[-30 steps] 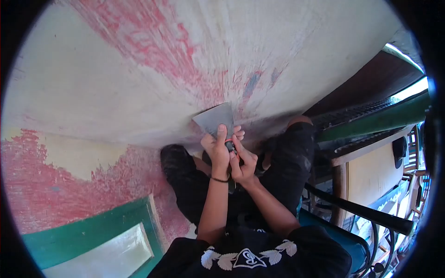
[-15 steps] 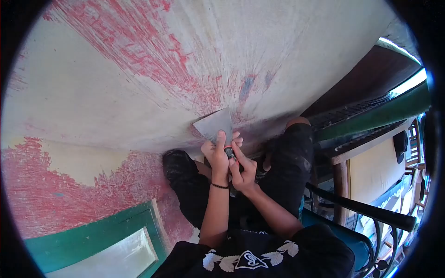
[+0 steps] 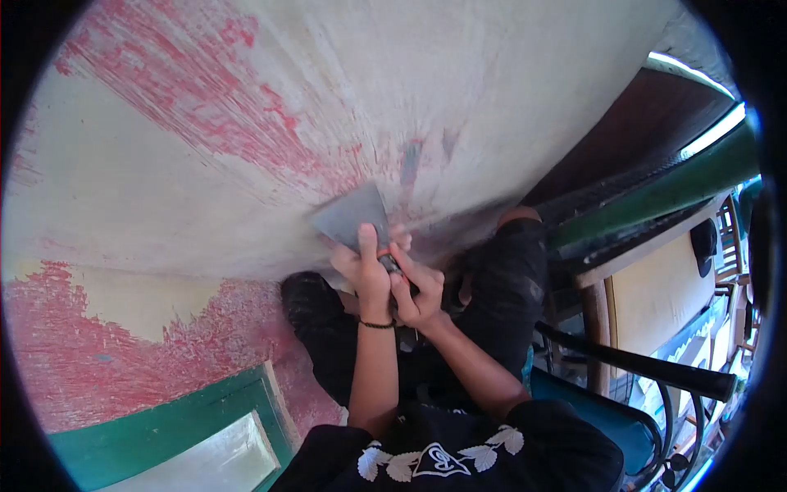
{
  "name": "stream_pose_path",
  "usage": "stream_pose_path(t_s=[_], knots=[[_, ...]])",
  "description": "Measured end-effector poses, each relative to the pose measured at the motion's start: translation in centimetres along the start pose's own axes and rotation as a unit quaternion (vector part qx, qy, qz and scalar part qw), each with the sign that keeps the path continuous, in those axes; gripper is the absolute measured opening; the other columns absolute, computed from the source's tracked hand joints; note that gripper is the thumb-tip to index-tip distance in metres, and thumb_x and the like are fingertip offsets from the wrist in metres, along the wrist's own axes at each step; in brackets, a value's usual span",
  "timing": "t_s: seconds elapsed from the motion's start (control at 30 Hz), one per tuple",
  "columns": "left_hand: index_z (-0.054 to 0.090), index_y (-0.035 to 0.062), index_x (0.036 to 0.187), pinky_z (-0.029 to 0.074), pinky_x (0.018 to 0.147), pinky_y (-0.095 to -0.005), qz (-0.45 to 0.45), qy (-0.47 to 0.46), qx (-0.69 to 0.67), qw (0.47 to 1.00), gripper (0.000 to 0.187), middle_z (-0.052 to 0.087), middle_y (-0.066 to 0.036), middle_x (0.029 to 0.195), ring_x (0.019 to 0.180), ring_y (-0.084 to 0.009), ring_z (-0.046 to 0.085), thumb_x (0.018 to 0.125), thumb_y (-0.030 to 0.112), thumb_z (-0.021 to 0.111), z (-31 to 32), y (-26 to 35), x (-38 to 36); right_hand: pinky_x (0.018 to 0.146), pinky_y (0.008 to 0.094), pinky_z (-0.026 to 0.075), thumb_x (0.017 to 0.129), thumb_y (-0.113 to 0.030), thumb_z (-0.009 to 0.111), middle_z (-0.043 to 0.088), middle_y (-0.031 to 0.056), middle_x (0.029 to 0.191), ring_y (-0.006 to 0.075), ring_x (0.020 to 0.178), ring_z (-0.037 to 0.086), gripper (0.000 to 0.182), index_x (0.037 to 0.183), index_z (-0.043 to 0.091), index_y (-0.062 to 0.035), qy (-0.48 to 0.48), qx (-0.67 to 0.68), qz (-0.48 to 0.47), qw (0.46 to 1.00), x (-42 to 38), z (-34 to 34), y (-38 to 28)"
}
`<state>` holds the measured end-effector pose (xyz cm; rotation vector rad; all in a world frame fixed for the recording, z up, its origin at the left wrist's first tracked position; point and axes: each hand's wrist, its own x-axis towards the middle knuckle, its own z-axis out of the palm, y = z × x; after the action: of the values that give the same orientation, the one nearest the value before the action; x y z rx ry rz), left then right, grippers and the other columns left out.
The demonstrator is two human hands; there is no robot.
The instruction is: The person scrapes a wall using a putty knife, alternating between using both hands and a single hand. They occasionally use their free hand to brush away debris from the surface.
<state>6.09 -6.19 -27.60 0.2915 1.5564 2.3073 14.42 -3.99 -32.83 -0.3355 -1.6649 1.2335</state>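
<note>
A scraper (image 3: 354, 215) with a wide grey metal blade is held by both my hands in front of a wall (image 3: 205, 205) of patchy white and red paint. My left hand (image 3: 370, 275), with a dark bead bracelet at its wrist, grips around the blade's base, its thumb lying up along the metal. My right hand (image 3: 421, 291) closes around the dark handle with red-orange trim, just right of the left hand. The handle is mostly hidden by fingers. The blade's edge lies at or close to the wall; whether it touches is blurred.
My bent knees (image 3: 508, 271) stand close to the wall on either side of my hands. A green window frame (image 3: 164, 426) is at lower left. At right are a green rail (image 3: 656, 197), a black metal armrest (image 3: 639, 361) and a chair with a tan back (image 3: 664, 287).
Both hands and the scraper have moved slightly left, with the blade tilted further left. My grip stays the same. The whole view has shifted a little.
</note>
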Motion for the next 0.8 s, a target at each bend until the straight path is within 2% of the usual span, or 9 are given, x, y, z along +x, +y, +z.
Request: stream_pose_path(t_s=[0.1,0.2,0.37,0.47,0.5,0.6,0.63,0.7,0.8], knots=[[0.06,-0.0054,0.095,0.057,0.056,-0.0329,-0.017,0.004,0.008,1.0,0.037,0.071,-0.019,0.08,0.062,-0.0228,0.068,0.101,0.031,0.065,-0.5,-0.1,-1.1,0.064,0.0325,0.052,0.09,-0.004,0.06,0.067,0.0181,0.074,0.0201,0.061,0.064,0.045,0.134,0.062,0.0049,-0.012,-0.003,0.03,0.999,-0.7,-0.1,-0.8],[0.061,-0.0062,0.095,0.057,0.057,-0.0326,-0.048,0.011,0.019,0.999,0.038,0.071,-0.019,0.082,0.063,-0.0232,0.069,0.101,0.031,0.065,-2.7,-3.1,-1.5,0.062,0.0317,0.051,0.09,-0.004,0.06,0.063,0.0158,0.07,0.0198,0.058,0.061,0.046,0.135,0.061,0.0046,0.008,-0.023,0.055,0.998,-4.4,0.7,2.4],[0.062,-0.0053,0.095,0.058,0.058,-0.0336,-0.084,0.02,0.02,0.996,0.038,0.072,-0.02,0.084,0.064,-0.0235,0.069,0.1,0.032,0.066,-3.4,-3.3,-1.4,0.064,0.0308,0.051,0.091,-0.005,0.06,0.066,0.019,0.074,0.019,0.061,0.064,0.045,0.134,0.061,0.0058,0.036,0.002,0.037,0.999,-3.9,0.9,0.9],[0.061,-0.0036,0.096,0.057,0.059,-0.0342,-0.088,0.024,0.011,0.996,0.037,0.072,-0.018,0.083,0.064,-0.0234,0.069,0.1,0.033,0.066,-3.6,-4.4,-1.4,0.067,0.0306,0.053,0.09,-0.005,0.06,0.071,0.0213,0.082,0.0201,0.067,0.07,0.044,0.133,0.062,0.0064,-0.016,-0.03,0.086,0.996,-4.2,0.0,1.6],[0.06,-0.0032,0.096,0.057,0.059,-0.0344,-0.082,0.025,0.009,0.996,0.037,0.072,-0.018,0.082,0.064,-0.0231,0.069,0.1,0.033,0.065,-3.4,-4.6,-1.1,0.08,0.0329,0.056,0.092,-0.006,0.058,0.073,0.026,0.104,0.0246,0.086,0.075,0.044,0.133,0.06,0.0096,-0.044,-0.024,0.109,0.993,-3.9,-0.3,1.7],[0.059,-0.0022,0.096,0.056,0.059,-0.034,-0.034,-0.004,-0.014,0.999,0.037,0.07,-0.016,0.08,0.065,-0.0225,0.068,0.101,0.034,0.064,-1.5,-1.7,-0.5,0.08,0.0329,0.056,0.092,-0.006,0.059,0.074,0.0251,0.103,0.0247,0.087,0.075,0.044,0.133,0.06,0.0091,-0.035,0.003,0.035,0.999,-1.0,-0.6,0.6],[0.058,-0.0016,0.096,0.055,0.057,-0.0338,-0.003,-0.006,-0.054,0.999,0.037,0.069,-0.015,0.079,0.063,-0.0222,0.067,0.101,0.034,0.064,-0.3,-0.5,-0.2,0.075,0.0326,0.055,0.092,-0.006,0.059,0.072,0.0232,0.095,0.0227,0.078,0.072,0.044,0.133,0.061,0.0071,-0.02,0.01,0.036,0.999,-0.9,-0.4,-0.2],[0.058,-0.0014,0.096,0.055,0.057,-0.0336,-0.019,-0.005,-0.024,1.0,0.036,0.069,-0.015,0.08,0.063,-0.0225,0.067,0.101,0.034,0.064,-0.9,-0.5,-1.0,0.066,0.0321,0.054,0.091,-0.007,0.06,0.07,0.0195,0.08,0.0186,0.062,0.066,0.043,0.133,0.063,0.0032,0.012,0.026,0.016,0.999,0.6,0.0,-0.9],[0.059,-0.0019,0.096,0.056,0.058,-0.0334,-0.052,-0.003,-0.011,0.999,0.037,0.069,-0.015,0.08,0.064,-0.0225,0.067,0.1,0.034,0.066,-2.6,-3.2,-1.1,0.07,0.0327,0.055,0.092,-0.007,0.06,0.074,0.0225,0.09,0.0195,0.071,0.072,0.043,0.133,0.062,0.0046,-0.013,-0.01,0.078,0.997,-3.7,0.1,2.0]])
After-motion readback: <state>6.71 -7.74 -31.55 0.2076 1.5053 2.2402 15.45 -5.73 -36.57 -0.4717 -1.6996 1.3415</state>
